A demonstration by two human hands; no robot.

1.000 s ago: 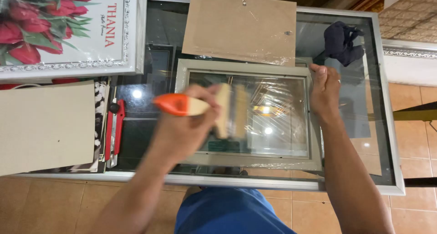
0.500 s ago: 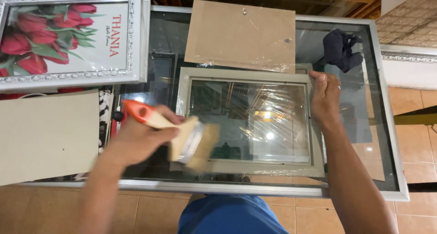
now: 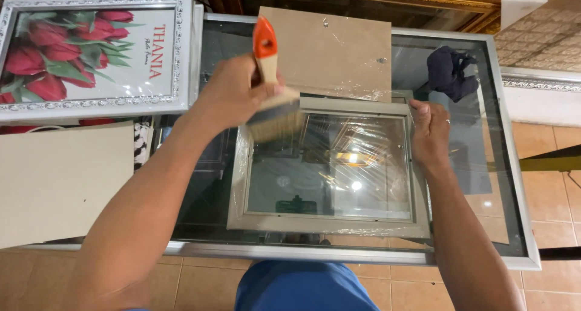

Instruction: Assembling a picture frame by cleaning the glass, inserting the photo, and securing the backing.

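Observation:
A pale grey picture frame (image 3: 327,223) with glass and clear plastic wrap lies flat on a glass table (image 3: 511,226). My left hand (image 3: 233,93) grips a wide paintbrush (image 3: 275,108) with an orange-tipped wooden handle; its bristles are over the frame's top left corner. My right hand (image 3: 430,132) presses on the frame's right edge near the top corner.
A brown backing board (image 3: 330,51) lies just beyond the frame. A silver-framed print of red tulips (image 3: 91,54) is at the far left, a plain beige board (image 3: 60,184) below it. A dark cloth (image 3: 451,72) sits at the back right. Tiled floor surrounds the table.
My left hand has swept the brush from the frame's middle, down to its lower left, then up to the top left corner. My right hand stayed on the right edge.

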